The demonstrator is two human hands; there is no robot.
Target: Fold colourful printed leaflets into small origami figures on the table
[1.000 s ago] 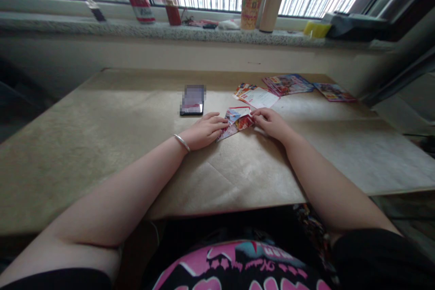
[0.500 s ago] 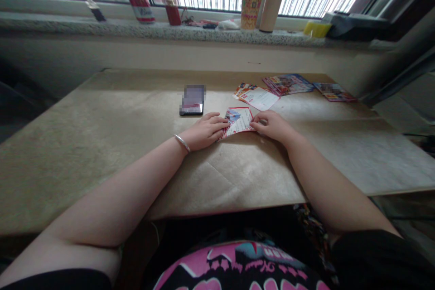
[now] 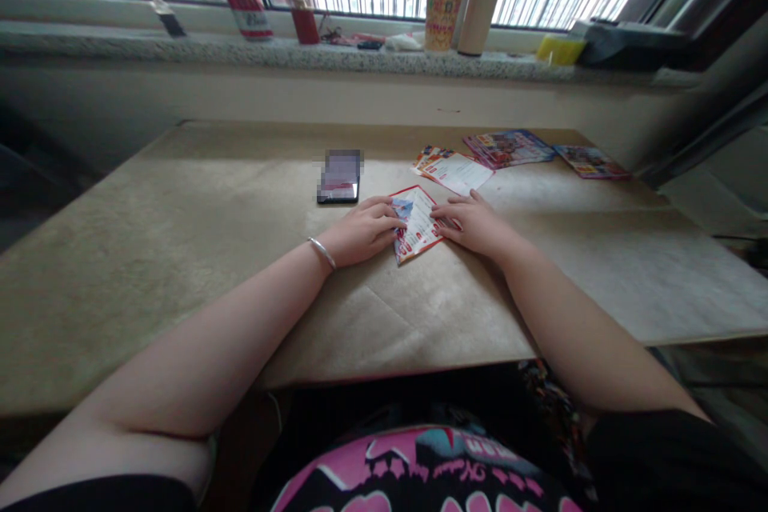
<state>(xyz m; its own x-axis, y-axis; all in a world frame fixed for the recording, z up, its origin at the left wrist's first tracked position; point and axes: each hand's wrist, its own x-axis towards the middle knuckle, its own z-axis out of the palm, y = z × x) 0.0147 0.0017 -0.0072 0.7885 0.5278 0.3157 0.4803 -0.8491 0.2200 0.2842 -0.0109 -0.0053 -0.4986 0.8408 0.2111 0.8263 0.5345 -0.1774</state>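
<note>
A printed sheet of paper [image 3: 418,226] with red edges lies on the table between my hands, folded over, with a white text side and a blue-and-red picture part showing. My left hand [image 3: 369,230], with a silver bangle at the wrist, rests open and flat, its fingertips on the sheet's left side. From the right, my right hand [image 3: 471,224] lies with its fingers stretched over the sheet's right edge. Its fingers cover part of that edge.
A phone [image 3: 339,176] lies beyond my left hand. Behind the sheet are several printed papers [image 3: 459,172], a pile of colourful leaflets [image 3: 513,148] and another small pile [image 3: 591,162]. A can [image 3: 247,8] and a patterned cup [image 3: 444,12] stand on the windowsill.
The sheet has turned, and one corner now points toward me. My right hand has gone from pinching its right edge to lying with fingers spread on it. My left hand has barely moved.
</note>
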